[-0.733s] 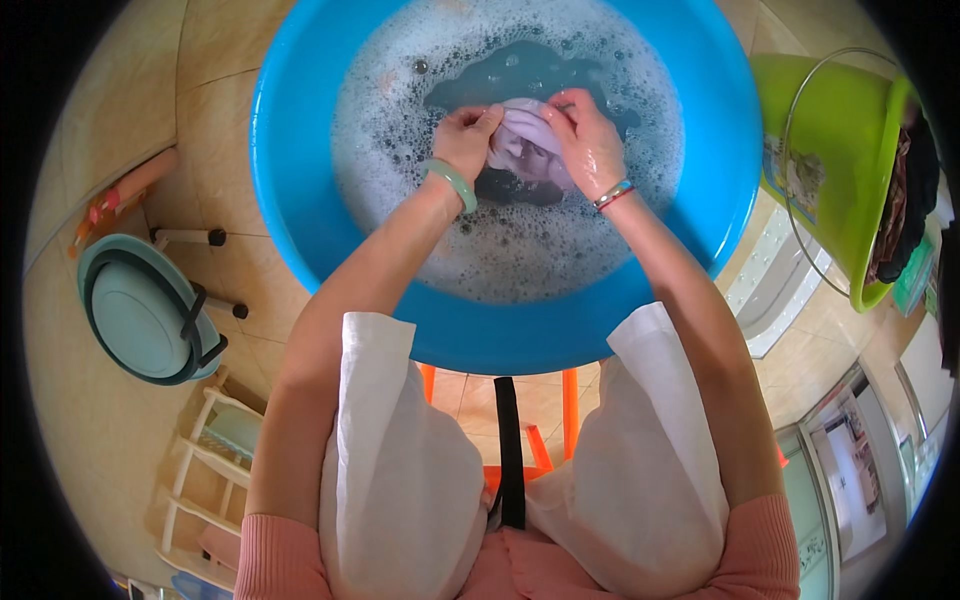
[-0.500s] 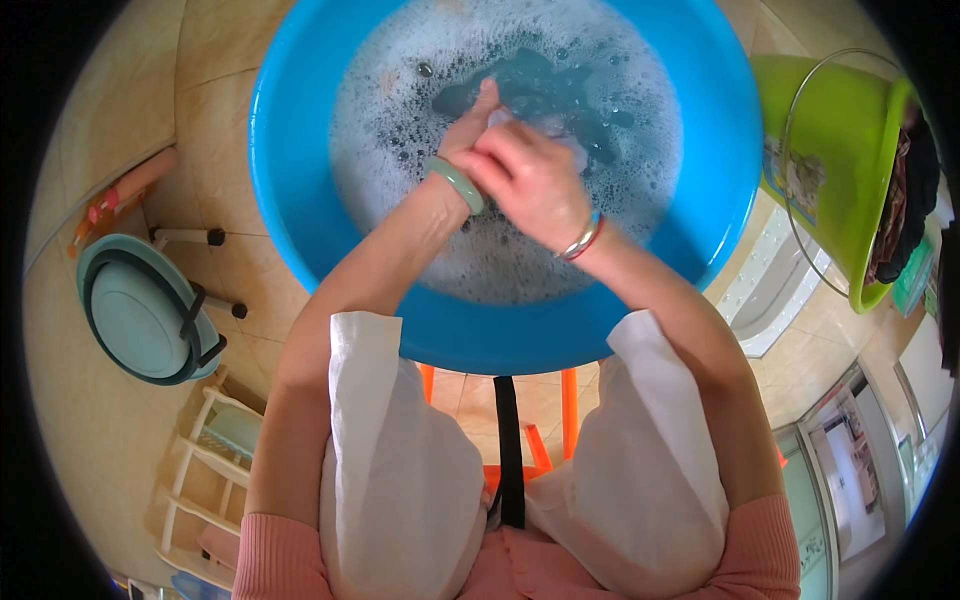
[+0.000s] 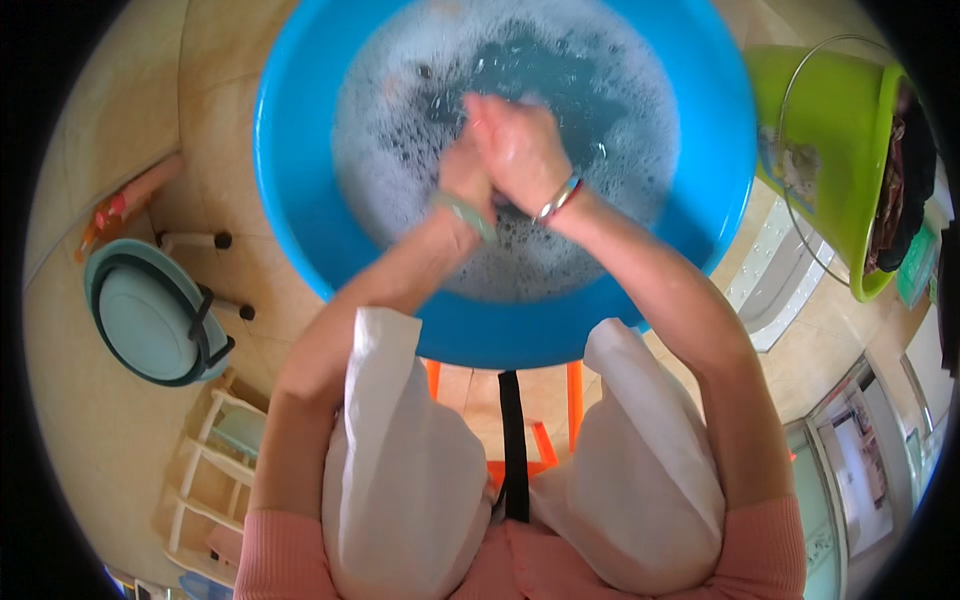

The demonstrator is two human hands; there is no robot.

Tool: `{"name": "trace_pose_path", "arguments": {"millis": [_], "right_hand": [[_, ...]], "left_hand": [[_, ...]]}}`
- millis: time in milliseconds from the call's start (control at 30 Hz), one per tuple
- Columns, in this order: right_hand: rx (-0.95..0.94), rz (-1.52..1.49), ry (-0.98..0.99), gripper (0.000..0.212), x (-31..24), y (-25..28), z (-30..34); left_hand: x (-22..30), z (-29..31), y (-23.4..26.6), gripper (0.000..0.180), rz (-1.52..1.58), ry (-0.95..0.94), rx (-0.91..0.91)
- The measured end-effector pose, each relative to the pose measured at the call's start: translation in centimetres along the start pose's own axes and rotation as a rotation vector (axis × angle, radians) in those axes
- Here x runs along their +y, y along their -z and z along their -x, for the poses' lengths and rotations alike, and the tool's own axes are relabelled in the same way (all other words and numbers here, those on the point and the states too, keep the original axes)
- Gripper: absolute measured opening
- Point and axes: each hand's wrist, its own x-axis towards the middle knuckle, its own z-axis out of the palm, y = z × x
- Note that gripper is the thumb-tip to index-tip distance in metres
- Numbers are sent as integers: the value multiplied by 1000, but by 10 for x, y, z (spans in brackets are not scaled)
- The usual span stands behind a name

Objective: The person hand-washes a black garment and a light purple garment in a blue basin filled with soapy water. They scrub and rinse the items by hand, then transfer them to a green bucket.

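A large blue basin (image 3: pixel 300 160) in front of me holds sudsy water (image 3: pixel 620 150), with white foam round a darker patch. Just above the water my hands meet, blurred by motion. My left hand (image 3: pixel 466 172), with a pale green bangle (image 3: pixel 466 214) at the wrist, is closed and partly covered by the right. My right hand (image 3: pixel 525 150) wears a silver bracelet (image 3: pixel 556 200) and presses over the left, fingers curled. Whatever is squeezed between them is mostly hidden; a small pale bit shows beside the right knuckles.
An orange stand (image 3: pixel 575 400) shows beneath the basin. To the right, a tilted green bucket (image 3: pixel 830 150) with a wire handle holds dark clothes (image 3: pixel 905 190), beside a white floor fixture (image 3: pixel 775 285). Grey-green basins (image 3: pixel 145 320) and a white rack (image 3: pixel 195 480) are at left.
My right hand has shifted slightly up and left over the left hand, which has drawn back toward me. The pale cloth-like thing seen between them is now mostly covered.
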Motion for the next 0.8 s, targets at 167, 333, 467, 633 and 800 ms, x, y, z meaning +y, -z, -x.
{"name": "trace_pose_path", "arguments": {"millis": [167, 333, 467, 633, 800], "right_hand": [[-16, 145, -143, 28, 25, 13, -2], [-89, 12, 8, 19, -29, -4, 11], [-72, 209, -245, 37, 37, 30, -17], [-324, -585, -445, 26, 42, 65, 14], [-265, -698, -487, 19, 42, 74, 26]], "left_hand": [[-11, -12, -6, 34, 16, 105, -52], [0, 11, 1, 36, 718, 25, -393], [29, 21, -17, 37, 213, 110, -7], [44, -2, 16, 34, 434, 85, -107], [53, 8, 27, 27, 408, -66, -159]]}}
